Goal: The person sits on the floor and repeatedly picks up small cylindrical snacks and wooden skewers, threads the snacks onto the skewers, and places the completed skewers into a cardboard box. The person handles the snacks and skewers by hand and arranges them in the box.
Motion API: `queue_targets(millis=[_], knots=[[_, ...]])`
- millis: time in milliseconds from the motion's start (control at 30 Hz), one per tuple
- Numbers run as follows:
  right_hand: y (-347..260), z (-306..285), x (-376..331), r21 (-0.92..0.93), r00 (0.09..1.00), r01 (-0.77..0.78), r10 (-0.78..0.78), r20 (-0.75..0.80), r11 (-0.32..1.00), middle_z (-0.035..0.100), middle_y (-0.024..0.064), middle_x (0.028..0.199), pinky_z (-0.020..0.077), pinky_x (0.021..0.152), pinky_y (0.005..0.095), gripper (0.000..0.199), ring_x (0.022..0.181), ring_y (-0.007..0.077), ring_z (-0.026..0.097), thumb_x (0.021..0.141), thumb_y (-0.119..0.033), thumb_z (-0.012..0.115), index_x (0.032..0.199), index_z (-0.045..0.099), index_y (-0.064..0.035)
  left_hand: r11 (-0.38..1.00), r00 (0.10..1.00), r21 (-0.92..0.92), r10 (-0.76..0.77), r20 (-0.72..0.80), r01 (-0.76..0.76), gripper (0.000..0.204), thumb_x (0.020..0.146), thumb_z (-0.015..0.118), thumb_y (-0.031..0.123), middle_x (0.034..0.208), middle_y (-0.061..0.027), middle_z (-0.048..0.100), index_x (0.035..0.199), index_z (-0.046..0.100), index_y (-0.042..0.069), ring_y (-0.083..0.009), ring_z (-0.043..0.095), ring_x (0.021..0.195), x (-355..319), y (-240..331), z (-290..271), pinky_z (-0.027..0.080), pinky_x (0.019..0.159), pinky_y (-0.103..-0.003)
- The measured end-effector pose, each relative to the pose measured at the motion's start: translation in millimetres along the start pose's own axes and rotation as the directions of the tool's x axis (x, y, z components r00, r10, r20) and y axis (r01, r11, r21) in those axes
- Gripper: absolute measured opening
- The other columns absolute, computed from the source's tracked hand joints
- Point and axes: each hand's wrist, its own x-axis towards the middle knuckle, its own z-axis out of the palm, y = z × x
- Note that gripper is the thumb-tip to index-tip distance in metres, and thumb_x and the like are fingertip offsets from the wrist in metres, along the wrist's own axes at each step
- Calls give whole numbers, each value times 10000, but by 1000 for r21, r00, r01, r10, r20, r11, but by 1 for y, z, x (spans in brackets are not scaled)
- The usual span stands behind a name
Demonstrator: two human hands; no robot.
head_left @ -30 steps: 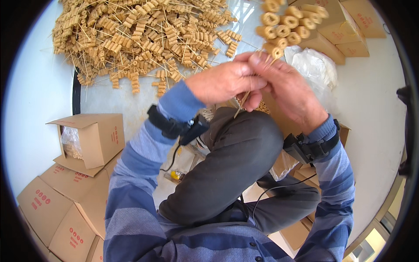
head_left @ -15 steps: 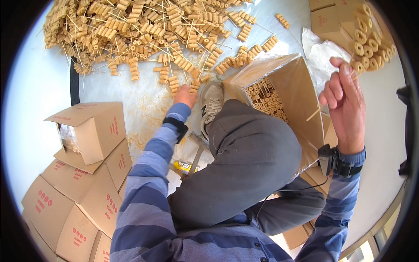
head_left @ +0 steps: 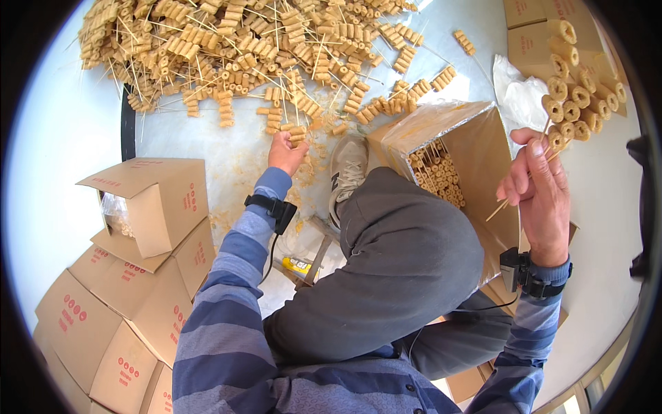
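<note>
Reaching forward, left hand (head_left: pixel 286 153) closed on a skewered roll (head_left: pixel 298 131) at the heap's (head_left: pixel 234 48) near edge; right hand (head_left: pixel 541 190) pinching a bare stick (head_left: pixel 498 209), long axis slanting toward the open box (head_left: pixel 476 148).

Pile of skewered rolls (head_left: pixel 234 48) cut off at top; stacked cartons (head_left: pixel 103 331) cut off lower left.

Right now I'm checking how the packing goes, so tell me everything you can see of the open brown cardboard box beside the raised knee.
The open brown cardboard box lies tipped on its side on the pale floor sheet, its mouth facing the person. Its flaps are spread, the upper one glossy with tape. Inside, tan ring-shaped snack skewers are stacked in neat rows at the back. The grey trouser knee overlaps its lower edge. The right hand, holding thin skewer sticks, hovers in front of its right flap.
</note>
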Motion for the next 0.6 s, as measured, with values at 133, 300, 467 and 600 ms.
queue_targets(millis=[133, 300, 467, 600], knots=[[0, 4, -4, -10, 999, 9, -8, 54, 1000, 448, -8, 671, 492, 625, 273, 384, 576, 103, 488, 1086, -341, 450, 1235, 561, -4, 974, 997, -224, 0, -76, -17, 631, 846, 795, 169, 1100, -165, 626, 1258, 389, -82, -145, 633, 953, 28, 9, 8, 544, 779, -273], [-1, -5, -9, -36, 1000, -5, 6, 24, 999, 448, -5, 665, 495, 637, 279, 385, 576, 104, 488, 1089, -334, 440, 1243, 554, 0, 999, 929, -7, -49, -367, 50, 559, 817, 837, 270, 946, -86, 649, 1160, 517, -36, -123, 624, 760, 102, 9, 39, 526, 635, -258], [2, -15, -8, -60, 999, -31, 29, -33, 998, 451, -5, 662, 499, 644, 285, 382, 576, 104, 488, 1090, -326, 438, 1248, 552, 3, 945, 960, -198, -273, -52, 258, 648, 726, 908, 321, 1081, -184, 679, 1150, 596, -56, -192, 673, 843, 110, 15, 37, 547, 623, -316], [7, -13, -9, -64, 1000, -23, 21, -23, 998, 445, -12, 650, 497, 635, 279, 371, 570, 96, 478, 1088, -318, 445, 1242, 563, -1, 978, 962, 35, -196, -191, 206, 788, 705, 907, 356, 1148, -225, 656, 1239, 555, -104, -255, 655, 996, 93, 29, 32, 546, 851, -374]])
